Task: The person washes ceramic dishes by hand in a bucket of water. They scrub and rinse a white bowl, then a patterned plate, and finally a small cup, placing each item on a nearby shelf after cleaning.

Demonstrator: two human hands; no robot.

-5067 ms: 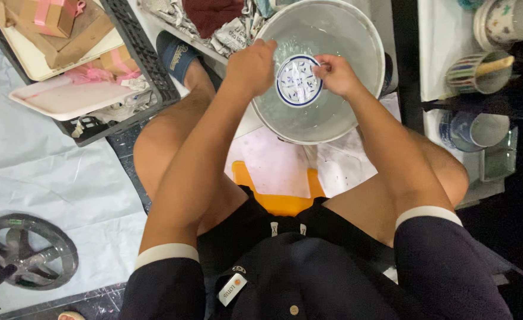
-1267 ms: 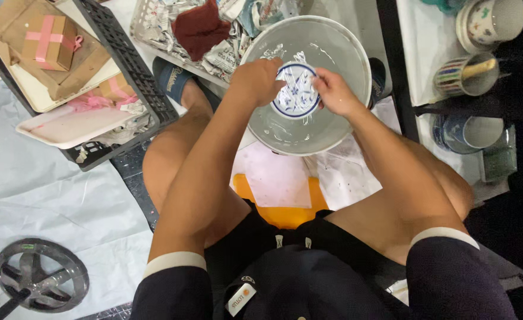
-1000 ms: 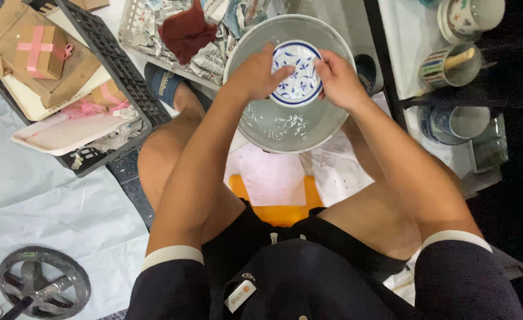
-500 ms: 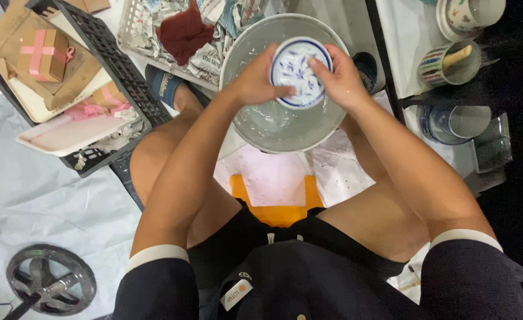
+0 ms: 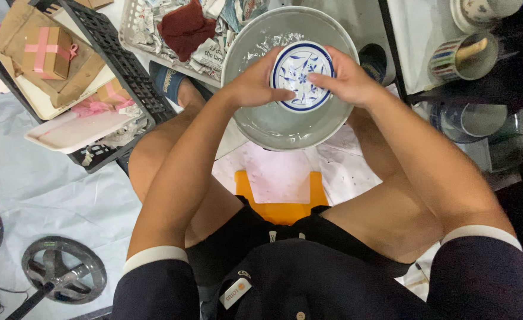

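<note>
Compared with a moment ago, both hands, the left hand (image 5: 255, 89) and right hand (image 5: 347, 80), now grip the blue-patterned small dish (image 5: 301, 76) face-up, lifted slightly over the grey basin (image 5: 273, 127) of water, suggesting washing continues.

Both hands met over a basin (image 5: 285, 127), the left hand (image 5: 252, 89) and the right hand (image 5: 347, 80) gripping opposite sides of a small dish (image 5: 301, 74) held inside it. Beyond the left hand lay a basket (image 5: 132, 24) of crumpled paper with a cloth (image 5: 185, 28) on top. Farther left sat a crate (image 5: 119, 65) holding a taped box (image 5: 47, 52) and a tray (image 5: 72, 130). Right of the right hand stood a mug (image 5: 463, 56) on a shelf (image 5: 415, 41). Nearer the seated person than the hands, a stool (image 5: 282, 204) showed between the knees.
</note>
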